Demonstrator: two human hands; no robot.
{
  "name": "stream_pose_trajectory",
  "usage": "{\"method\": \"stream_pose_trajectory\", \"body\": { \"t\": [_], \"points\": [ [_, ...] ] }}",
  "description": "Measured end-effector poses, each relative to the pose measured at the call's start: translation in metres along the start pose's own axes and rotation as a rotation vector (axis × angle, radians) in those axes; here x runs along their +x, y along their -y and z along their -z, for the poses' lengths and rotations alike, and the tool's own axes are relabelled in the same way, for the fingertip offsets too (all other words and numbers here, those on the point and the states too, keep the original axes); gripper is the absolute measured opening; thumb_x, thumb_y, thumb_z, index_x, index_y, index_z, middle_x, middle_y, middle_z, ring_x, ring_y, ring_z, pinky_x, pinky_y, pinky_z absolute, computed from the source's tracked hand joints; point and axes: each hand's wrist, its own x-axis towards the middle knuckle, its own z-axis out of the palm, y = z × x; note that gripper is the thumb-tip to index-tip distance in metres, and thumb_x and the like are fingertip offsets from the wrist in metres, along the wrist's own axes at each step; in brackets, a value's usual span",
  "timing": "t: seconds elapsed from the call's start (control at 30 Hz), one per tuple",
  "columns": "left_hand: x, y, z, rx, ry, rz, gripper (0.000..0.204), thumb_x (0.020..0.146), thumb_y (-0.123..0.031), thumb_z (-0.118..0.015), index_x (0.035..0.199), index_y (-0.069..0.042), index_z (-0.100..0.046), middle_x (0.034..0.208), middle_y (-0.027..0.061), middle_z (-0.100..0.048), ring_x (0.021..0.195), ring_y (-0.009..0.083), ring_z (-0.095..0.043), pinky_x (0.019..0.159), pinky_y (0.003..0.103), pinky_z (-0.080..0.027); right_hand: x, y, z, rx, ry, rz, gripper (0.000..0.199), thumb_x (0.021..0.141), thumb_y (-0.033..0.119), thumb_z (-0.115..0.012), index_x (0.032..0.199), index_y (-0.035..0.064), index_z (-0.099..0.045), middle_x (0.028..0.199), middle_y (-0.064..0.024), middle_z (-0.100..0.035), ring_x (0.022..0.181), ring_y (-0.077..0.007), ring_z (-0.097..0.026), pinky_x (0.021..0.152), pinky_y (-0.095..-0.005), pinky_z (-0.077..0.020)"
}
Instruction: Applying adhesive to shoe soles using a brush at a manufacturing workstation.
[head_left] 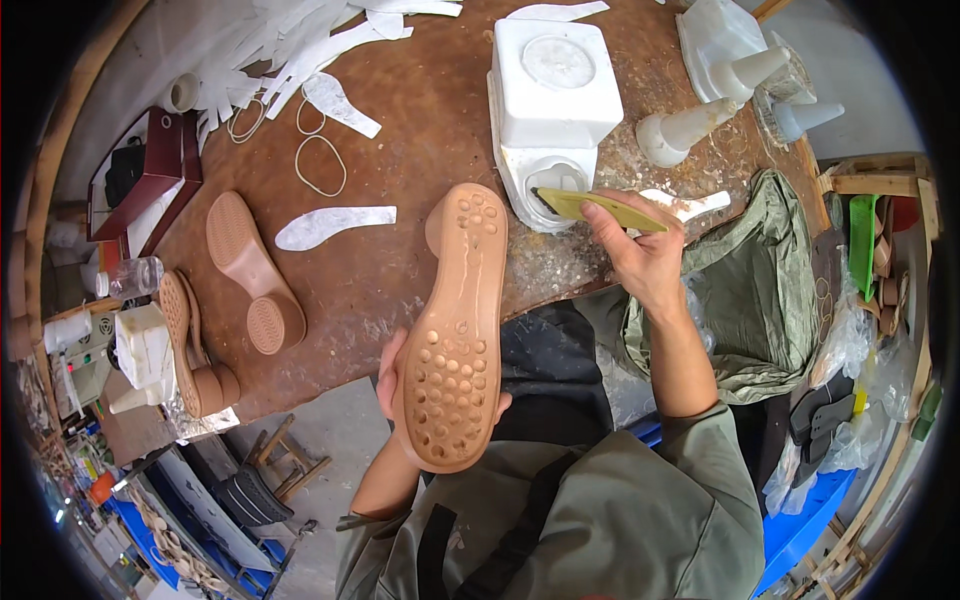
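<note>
A brown, stained tabletop (420, 110) fills the upper middle of the head view, with an olive cloth (760, 290) bunched over its right edge. Near the top centre stands a white square plastic container (555, 85), its lower part open toward the person. To its right lie white cone-tipped squeeze bottles (690, 128). White paper insole cut-outs (335, 227) are strewn over the upper left, with thin loops of rubber band (320, 165) among them.

A tan rubber shoe sole (455, 330), studded tread up and heel pointing away from the person, is held just over the near edge of the tabletop. The left hand (392, 372) cups it from below at the toe end, fingers closed around its rim. Two more tan soles (255, 275) lie at the left, well apart from it.

The right hand (640, 255) pinches a yellow flat-handled brush (600, 208), whose dark tip appears to reach into the container's opening, though the tip itself is small and hard to make out.
</note>
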Motion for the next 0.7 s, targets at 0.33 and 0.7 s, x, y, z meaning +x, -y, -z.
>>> {"method": "stream_pose_trajectory", "body": {
  "t": [0.33, 0.7],
  "points": [
    [0.001, 0.025, 0.018, 0.187, 0.227, -0.256, 0.104, 0.071, -0.050, -0.070, 0.144, -0.012, -0.007, 0.145, 0.0138, -0.024, 0.132, 0.0272, -0.032, 0.110, 0.044, -0.022, 0.000, -0.002, -0.003, -0.002, 0.026, -0.032, 0.016, 0.084, 0.011, -0.067, 0.094, -0.0014, -0.068, 0.079, -0.0090, -0.067, 0.064, -0.0128, -0.061, 0.058, -0.0248, -0.0480],
    [-0.015, 0.009, 0.016, -0.574, 0.314, 0.049, 0.102, 0.075, -0.050, -0.066, 0.145, -0.012, -0.002, 0.146, 0.0148, -0.023, 0.133, 0.0276, -0.031, 0.111, 0.044, -0.021, 0.000, 0.035, 0.020, 0.635, 0.093, -0.359, 0.014, 0.084, 0.006, -0.066, 0.089, -0.0066, -0.065, 0.069, -0.0103, -0.065, 0.048, -0.0105, -0.056, 0.043, -0.0222, -0.0429]
  ]
}}
